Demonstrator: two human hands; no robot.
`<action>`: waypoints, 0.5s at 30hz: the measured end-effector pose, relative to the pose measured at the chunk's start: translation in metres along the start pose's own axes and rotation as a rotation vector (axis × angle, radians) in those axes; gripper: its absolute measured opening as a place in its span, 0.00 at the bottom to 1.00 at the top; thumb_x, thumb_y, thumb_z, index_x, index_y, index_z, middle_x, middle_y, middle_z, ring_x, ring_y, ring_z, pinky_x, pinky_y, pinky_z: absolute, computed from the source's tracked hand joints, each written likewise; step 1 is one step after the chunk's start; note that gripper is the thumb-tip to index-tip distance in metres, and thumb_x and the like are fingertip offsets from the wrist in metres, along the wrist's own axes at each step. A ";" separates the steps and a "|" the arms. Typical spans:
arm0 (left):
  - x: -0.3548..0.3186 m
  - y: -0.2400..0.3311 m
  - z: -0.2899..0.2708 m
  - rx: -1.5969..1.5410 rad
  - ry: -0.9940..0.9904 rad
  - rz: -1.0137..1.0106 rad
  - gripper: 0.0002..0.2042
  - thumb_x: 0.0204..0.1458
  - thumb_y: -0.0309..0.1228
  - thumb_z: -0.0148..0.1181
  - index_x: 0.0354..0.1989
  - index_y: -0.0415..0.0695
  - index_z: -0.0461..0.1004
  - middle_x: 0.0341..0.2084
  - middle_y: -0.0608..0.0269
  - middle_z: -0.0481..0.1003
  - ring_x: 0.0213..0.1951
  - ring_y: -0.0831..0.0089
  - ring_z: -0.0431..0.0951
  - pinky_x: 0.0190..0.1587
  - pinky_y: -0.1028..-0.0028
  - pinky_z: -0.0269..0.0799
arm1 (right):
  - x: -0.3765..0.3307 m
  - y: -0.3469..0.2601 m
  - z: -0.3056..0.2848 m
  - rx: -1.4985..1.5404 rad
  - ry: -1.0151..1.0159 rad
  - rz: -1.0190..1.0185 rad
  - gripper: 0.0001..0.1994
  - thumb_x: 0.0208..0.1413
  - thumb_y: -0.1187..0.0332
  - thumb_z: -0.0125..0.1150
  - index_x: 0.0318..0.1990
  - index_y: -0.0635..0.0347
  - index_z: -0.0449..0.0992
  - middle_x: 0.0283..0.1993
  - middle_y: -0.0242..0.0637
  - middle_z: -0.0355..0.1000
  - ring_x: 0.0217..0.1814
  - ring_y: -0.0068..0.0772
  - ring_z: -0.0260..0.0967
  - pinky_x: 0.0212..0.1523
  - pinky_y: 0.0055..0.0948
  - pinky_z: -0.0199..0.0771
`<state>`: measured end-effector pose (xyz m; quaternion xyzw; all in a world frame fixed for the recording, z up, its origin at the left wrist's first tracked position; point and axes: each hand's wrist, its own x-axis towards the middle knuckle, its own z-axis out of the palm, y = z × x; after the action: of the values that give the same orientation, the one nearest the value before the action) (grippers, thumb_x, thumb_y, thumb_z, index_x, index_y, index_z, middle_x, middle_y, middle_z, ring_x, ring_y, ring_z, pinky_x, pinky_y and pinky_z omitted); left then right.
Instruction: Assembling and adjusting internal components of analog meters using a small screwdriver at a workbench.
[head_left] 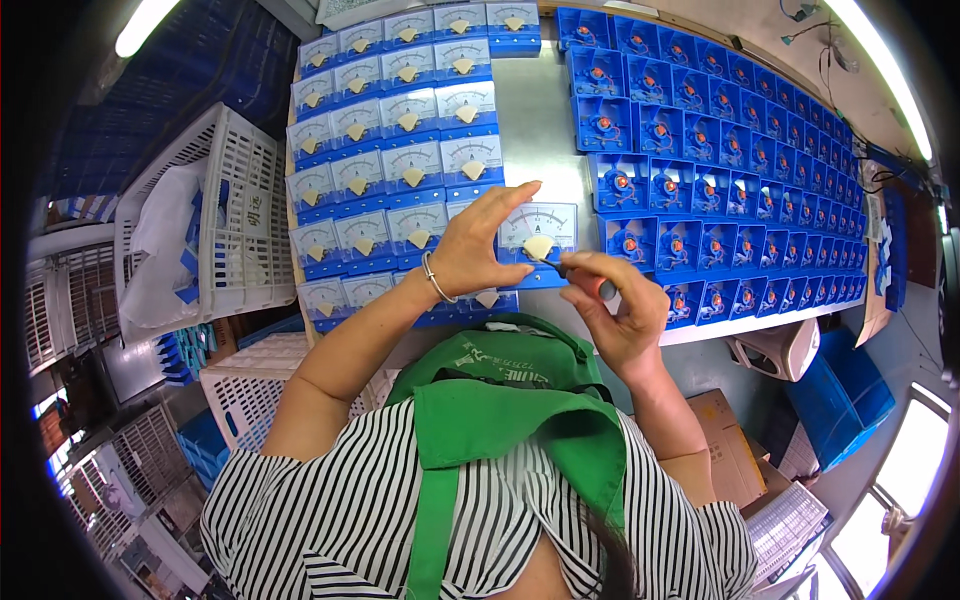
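In the head view, taking the worked-on meter [540, 216] as the clock's hub, the bench [545, 100] shows a bare metal strip running toward 12 o'clock. Rows of finished-looking meters [408, 125], white-dialled on blue bases, fill the space around 10 o'clock and crowd close on that side. From 1 to 4 o'clock, a block of open blue boxes [663, 190] with orange and red parts inside closes in on the other side. A white plastic crate [245, 215] stands at 9 o'clock with a white bag [165, 250] in it, and a second white crate [240, 400] sits at 8. Off the bench, a blue tub [835, 395] lies toward 4 o'clock and a cardboard box [722, 450] between 4 and 5. The left forearm crosses over and hides part of the nearest meters.

The left hand [480, 245] arches round the meter's 9 o'clock side, thumb and forefinger spread wide, thumb at its near edge; whether the fingertips press on it cannot be told. The right hand [628, 315], at 4 o'clock, is closed around a slim tool [607, 290] with a reddish handle end, its dark tip directed at the meter's lower edge.
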<state>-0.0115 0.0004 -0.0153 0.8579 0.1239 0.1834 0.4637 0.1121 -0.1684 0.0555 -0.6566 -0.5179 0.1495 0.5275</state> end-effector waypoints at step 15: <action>-0.008 0.002 0.003 -0.039 -0.017 -0.023 0.44 0.32 0.33 0.70 0.64 0.46 0.58 0.48 0.53 0.71 0.52 0.59 0.72 0.56 0.66 0.66 | -0.006 0.001 0.007 -0.175 0.039 -0.147 0.19 0.40 0.76 0.73 0.42 0.62 0.74 0.35 0.38 0.76 0.29 0.31 0.74 0.30 0.25 0.73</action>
<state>-0.0176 -0.0062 -0.0170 0.8487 0.1264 0.1730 0.4835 0.1047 -0.1693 0.0498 -0.6633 -0.5652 0.0517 0.4878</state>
